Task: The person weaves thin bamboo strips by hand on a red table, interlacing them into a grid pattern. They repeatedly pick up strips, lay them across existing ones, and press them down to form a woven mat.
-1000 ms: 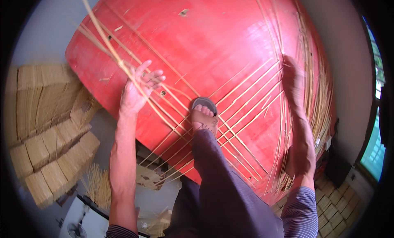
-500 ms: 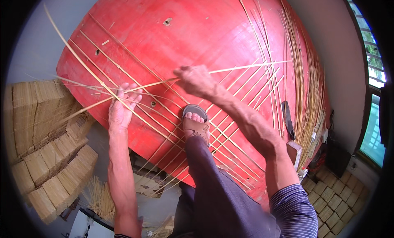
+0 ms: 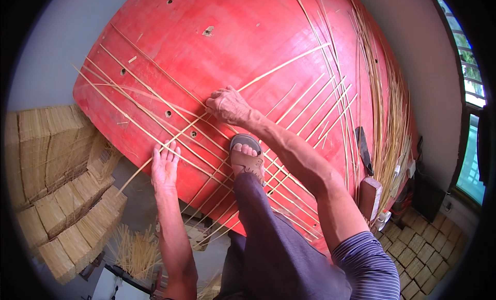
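On the red board (image 3: pixel 268 41), which lay on the floor and filled most of the view, thin bamboo strips (image 3: pixel 155 121) were spread in crossing diagonals. At the middle of the board the right hand (image 3: pixel 227 106) was closed around the end of one long strip (image 3: pixel 289 65), pinching it where it met the other strips. Near the lower left edge of the board the left hand (image 3: pixel 164 165) rested flat, fingers spread and holding nothing, and pressed the strips down. A foot in a sandal (image 3: pixel 247 160) stood on the strips between the two hands. To do this step well, I think the flat hand and the foot should keep the crossings fixed while the pinched strip is guided gently, because such strips can slip or split. Along the right side of the board lay a loose bundle of strips (image 3: pixel 385 119) and a dark tool (image 3: pixel 363 150). Left of the board were stacks of pale bundles (image 3: pixel 51 181), and at the right a window (image 3: pixel 473 134).
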A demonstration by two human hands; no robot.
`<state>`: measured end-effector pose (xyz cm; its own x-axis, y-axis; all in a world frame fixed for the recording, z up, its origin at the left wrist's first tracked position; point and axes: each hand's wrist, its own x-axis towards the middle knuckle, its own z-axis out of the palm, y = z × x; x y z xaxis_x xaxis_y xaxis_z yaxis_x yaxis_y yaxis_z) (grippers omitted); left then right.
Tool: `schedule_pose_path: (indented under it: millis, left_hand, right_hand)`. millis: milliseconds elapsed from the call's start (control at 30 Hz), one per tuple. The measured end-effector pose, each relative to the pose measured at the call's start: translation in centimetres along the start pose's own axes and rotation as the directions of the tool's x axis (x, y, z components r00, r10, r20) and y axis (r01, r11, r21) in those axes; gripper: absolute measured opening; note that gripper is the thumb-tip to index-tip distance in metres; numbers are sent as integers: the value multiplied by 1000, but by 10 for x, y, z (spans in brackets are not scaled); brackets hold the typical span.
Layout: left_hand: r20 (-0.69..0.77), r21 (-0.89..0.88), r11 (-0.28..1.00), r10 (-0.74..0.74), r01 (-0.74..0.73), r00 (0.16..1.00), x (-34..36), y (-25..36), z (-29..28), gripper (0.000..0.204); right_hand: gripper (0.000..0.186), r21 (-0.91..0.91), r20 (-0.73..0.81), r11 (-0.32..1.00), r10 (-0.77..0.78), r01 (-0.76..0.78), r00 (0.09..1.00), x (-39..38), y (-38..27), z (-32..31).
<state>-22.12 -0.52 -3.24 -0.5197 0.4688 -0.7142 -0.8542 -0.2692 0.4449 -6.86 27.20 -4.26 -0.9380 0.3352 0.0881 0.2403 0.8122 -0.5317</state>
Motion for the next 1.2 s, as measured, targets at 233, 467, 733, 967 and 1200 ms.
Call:
schedule_pose_path:
  millis: [233, 467, 733, 967, 1200]
  left_hand:
    - [-74, 40, 999, 37, -34, 997, -28, -4, -52, 54]
    - [-164, 143, 989, 68, -44, 984, -58, -1, -104, 47]
    - [-123, 159, 961, 247, -227, 961, -56, -10, -105, 43]
    - [-321, 57, 958, 283, -280, 904, -42, -15, -130, 37]
    - [-415, 134, 953, 303, -272, 858, -42, -13, -131, 36]
  right_hand:
    - [11, -176, -158, 971, 133, -161, 978, -37, 21, -24]
    - [21, -204, -279, 933, 234, -296, 931, -66, 28, -29]
    - [24, -190, -272, 934, 246, -303, 930, -69, 20, -26]
    - [24, -163, -284, 941, 244, -298, 927, -70, 22, -27]
    - [23, -179, -268, 937, 248, -301, 931, -70, 24, -29]
